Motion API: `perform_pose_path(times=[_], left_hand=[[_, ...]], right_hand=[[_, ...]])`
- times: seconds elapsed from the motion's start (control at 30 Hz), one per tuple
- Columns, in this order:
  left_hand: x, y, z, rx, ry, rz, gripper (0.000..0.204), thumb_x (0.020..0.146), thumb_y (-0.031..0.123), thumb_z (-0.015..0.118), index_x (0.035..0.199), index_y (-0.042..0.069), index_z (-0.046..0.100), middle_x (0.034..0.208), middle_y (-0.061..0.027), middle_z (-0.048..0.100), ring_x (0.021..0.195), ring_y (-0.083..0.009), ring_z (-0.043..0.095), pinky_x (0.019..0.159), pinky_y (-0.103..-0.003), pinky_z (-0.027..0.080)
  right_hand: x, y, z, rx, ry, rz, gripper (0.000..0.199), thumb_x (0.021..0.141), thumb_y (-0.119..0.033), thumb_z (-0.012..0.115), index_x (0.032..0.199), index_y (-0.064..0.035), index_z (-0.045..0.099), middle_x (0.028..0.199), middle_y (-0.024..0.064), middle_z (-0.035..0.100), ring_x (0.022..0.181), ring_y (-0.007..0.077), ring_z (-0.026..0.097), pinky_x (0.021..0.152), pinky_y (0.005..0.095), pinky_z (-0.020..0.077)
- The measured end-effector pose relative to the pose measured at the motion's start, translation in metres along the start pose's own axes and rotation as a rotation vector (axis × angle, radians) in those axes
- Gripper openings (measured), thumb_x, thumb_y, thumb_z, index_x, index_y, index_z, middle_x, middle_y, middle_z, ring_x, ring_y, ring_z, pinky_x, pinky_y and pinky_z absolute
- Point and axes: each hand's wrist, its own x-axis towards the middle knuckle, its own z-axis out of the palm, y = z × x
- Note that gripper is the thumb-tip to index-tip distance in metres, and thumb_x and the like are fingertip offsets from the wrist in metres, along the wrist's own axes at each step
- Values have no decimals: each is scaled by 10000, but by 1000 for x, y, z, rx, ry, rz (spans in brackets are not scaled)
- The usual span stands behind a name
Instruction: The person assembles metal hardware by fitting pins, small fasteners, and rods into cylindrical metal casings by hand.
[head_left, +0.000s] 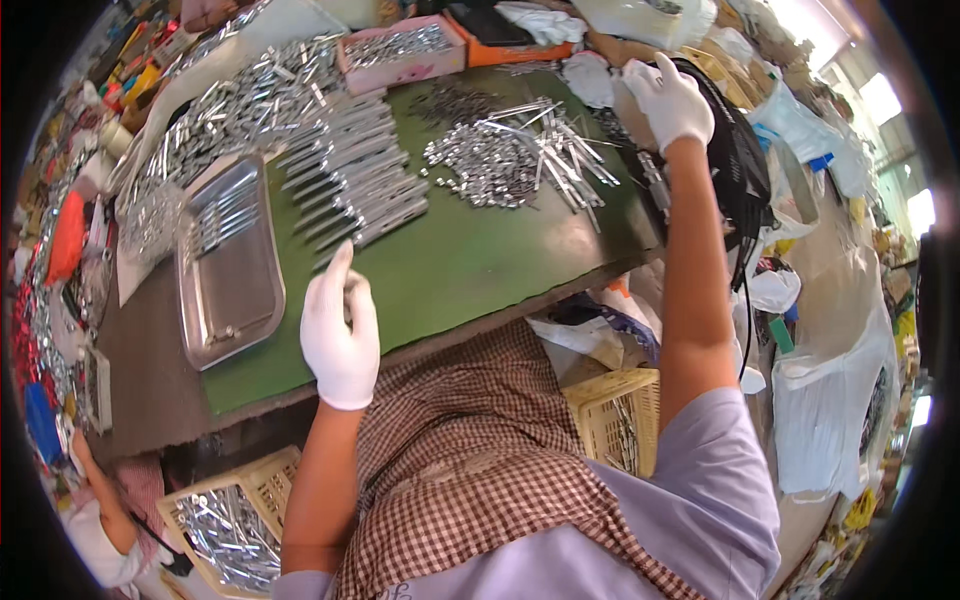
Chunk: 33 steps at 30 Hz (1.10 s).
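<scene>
My left hand (pixel 340 335), in a white glove, hovers at the near edge of the green work mat (pixel 470 275). Its thumb and forefinger are apart, with nothing visible between them. Just beyond the fingertips lies a row of slim metal slide rails (pixel 365 180), laid side by side. My right hand (pixel 672 103), also gloved, reaches to the far right corner beside a black bag (pixel 725 150). Its fingers are spread and I see nothing held. Between the hands lie a heap of small shiny metal pieces (pixel 480 165) and a loose pile of thin metal strips (pixel 570 160).
A steel tray (pixel 232 325) with several thin rods stands at the left. Behind it spreads a big heap of metal parts (pixel 245 115). A pink box (pixel 400 55) of parts sits at the back. Crates (pixel 275 490) stand below the table. Another person's arm (pixel 105 490) shows lower left.
</scene>
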Motion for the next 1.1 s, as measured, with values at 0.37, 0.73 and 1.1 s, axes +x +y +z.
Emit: perform_pose_path(times=[0.37, 0.73, 1.1], left_hand=[[-4, -13, 4, -99, 106, -185, 423, 966, -9, 526, 1385, 35, 559, 931, -12, 597, 749, -79, 487, 707, -233, 449], [-3, -13, 6, -44, 37, -122, 389, 975, 23, 530, 1361, 37, 584, 881, 0, 577, 719, -76, 459, 675, -230, 427], [-2, 1, 1, 109, -69, -75, 325, 905, 9, 590, 1219, 40, 665, 880, -109, 619, 772, -253, 589, 733, -356, 486]], right_hand=[[-179, -158, -120, 665, -587, -693, 122, 830, -292, 652, 931, -223, 650, 704, 50, 591, 709, 269, 640, 614, 413, 538], [-225, -89, -78, 546, -251, -350, 212, 815, -200, 719, 1026, -195, 734, 1029, 50, 660, 873, 268, 667, 751, 376, 544], [-98, -39, -65, 453, 508, -115, 172, 870, -249, 728, 883, -86, 675, 959, 94, 686, 839, 296, 666, 734, 392, 527]])
